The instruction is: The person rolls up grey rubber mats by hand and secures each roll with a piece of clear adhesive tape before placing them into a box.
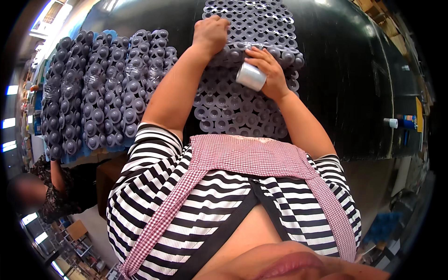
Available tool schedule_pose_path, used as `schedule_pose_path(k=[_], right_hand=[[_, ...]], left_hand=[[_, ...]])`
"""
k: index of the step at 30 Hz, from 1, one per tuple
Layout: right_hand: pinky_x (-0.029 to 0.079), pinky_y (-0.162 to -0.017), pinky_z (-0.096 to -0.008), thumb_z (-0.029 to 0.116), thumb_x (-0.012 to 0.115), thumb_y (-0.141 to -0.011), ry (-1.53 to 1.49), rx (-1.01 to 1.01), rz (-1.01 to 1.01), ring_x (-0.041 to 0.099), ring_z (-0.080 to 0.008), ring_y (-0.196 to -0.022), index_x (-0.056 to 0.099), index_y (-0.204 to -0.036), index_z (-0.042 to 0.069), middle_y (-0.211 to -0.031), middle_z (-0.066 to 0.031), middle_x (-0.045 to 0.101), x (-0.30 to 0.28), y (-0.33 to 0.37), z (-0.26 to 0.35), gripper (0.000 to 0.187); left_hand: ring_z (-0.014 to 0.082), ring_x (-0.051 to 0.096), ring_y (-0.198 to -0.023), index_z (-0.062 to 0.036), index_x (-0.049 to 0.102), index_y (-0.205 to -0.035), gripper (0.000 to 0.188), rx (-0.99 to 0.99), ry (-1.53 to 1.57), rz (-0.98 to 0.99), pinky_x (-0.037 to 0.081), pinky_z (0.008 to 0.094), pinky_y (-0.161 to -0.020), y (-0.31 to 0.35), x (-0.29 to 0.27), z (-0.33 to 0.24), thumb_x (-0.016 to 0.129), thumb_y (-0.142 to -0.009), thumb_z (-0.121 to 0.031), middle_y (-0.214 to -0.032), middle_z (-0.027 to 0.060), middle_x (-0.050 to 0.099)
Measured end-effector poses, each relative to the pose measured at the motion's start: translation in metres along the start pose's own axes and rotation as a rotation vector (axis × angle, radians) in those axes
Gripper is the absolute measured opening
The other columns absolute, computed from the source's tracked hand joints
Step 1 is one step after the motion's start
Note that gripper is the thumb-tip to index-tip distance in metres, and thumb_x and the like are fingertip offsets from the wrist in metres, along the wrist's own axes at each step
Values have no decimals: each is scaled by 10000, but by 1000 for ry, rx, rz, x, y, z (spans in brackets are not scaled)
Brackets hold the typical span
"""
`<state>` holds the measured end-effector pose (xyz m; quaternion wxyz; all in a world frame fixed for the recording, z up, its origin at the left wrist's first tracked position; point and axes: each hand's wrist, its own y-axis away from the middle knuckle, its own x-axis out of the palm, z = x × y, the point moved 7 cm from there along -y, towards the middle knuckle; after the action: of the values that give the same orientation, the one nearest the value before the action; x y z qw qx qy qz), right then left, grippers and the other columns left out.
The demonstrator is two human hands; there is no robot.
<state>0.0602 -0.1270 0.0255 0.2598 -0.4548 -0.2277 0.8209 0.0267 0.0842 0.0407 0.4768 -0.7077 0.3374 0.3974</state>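
wrapped grey parts stacks (pixel 102 88), blue marker (pixel 401 122)

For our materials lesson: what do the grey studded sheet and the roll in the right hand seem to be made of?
Grey studded sheet: probably moulded plastic or rubber, matte, with repeated round cups. Roll in the right hand: apparently clear glossy tape or film, judging by its silvery sheen.

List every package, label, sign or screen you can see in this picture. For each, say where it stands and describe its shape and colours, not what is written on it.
Clear-wrapped bundles: stacked at the left of the black table, grey round parts in long rows under shiny film.
Small bottle: at the table's right edge, lying on its side, white cap, blue body.
Signs or screens: none visible.
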Motion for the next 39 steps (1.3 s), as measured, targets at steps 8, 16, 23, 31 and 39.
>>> schedule_pose_path(k=[8, 16, 23, 31, 39], right_hand=[[510, -769, -226, 151, 624, -992, -513, 482, 79, 637, -57, -864, 753, -1091, 36, -975, 8, 727, 14, -90, -142, 199], [536, -877, -298, 87, 717, -887, -251, 230, -79, 699, -136, -954, 751, -1072, 27, -1041, -71, 761, 1, -98, -112, 197], [438, -1123, -480, 111, 729, -834, 40, -43, -137, 660, -326, -1180, 752, -1044, 84, -1121, -127, 743, 11, -80, -87, 213], [526, -877, -401, 88, 677, -880, -37, 192, -221, 680, -310, -932, 733, -990, 89, -1002, -101, 735, 11, -84, -84, 124], [578, -865, -341, 240, 759, -889, -1444, 671, 139, 718, -209, -944, 621, -1274, -36, -1083, -118, 706, -27, 1, 44, 493]], left_hand=[[338, 467, -1416, -101, 582, -1404, 587, 258, 40, -158, 340, 492, -1189, 50, 3, -47, 764, -854, -196, -1499, 109, 536], [302, 385, -1475, -86, 425, -1516, 833, 128, -114, 140, 186, 502, -1240, -27, 46, -7, 754, -850, -463, -1514, 134, 502], [290, 458, -1439, -198, 488, -1508, 612, 471, -287, -90, 249, 501, -1221, -56, 53, -13, 646, -927, -313, -1490, 123, 558], [215, 535, -1382, -228, 616, -1424, 488, 334, 45, 275, 387, 413, -1137, -65, 67, -7, 626, -939, -279, -1513, 23, 572], [303, 596, -1294, -210, 599, -1428, 514, 264, 97, 306, 468, 427, -1088, -79, 69, -2, 703, -931, -291, -1402, 73, 649]])
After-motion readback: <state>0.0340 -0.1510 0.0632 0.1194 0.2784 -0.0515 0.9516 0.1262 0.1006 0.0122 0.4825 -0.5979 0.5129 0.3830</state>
